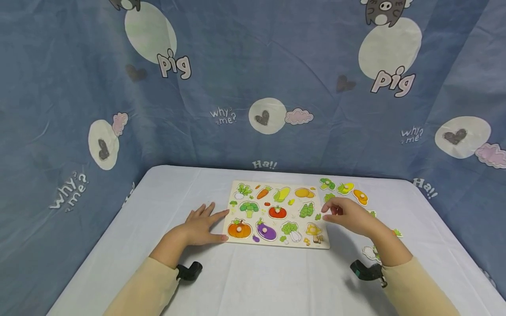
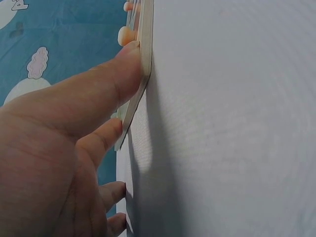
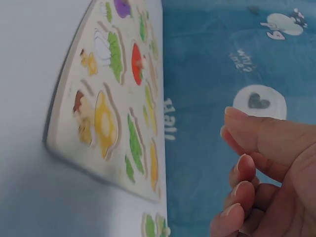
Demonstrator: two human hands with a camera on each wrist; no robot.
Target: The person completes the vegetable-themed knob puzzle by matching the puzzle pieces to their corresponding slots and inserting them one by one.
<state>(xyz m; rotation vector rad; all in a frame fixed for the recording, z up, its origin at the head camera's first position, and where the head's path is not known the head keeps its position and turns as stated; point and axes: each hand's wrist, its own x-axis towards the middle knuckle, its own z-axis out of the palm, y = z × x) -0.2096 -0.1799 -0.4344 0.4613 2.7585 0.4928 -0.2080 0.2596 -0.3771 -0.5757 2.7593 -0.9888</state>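
Observation:
A vegetable puzzle board point(image 1: 295, 215) lies flat on the table. My left hand point(image 1: 203, 227) has its fingers spread, with thumb and index fingertip at the board's left edge; in the left wrist view the thumb point(image 2: 98, 89) presses against that edge. Knobbed pumpkin point(image 1: 239, 229), tomato point(image 1: 277, 212) and eggplant point(image 1: 266, 231) pieces sit in the board. Beside the board's right edge hovers my right hand point(image 1: 349, 216), its fingers loosely curled. Nothing shows between its thumb and index finger in the right wrist view.
Loose pieces lie right of the board: a broccoli point(image 1: 327, 184), a corn point(image 1: 345, 188), an orange-yellow piece point(image 1: 360, 197) and a white-and-green one point(image 1: 370, 253). The right arm partly covers others. A blue printed cloth point(image 1: 221, 145) hangs behind the white table point(image 1: 253, 281).

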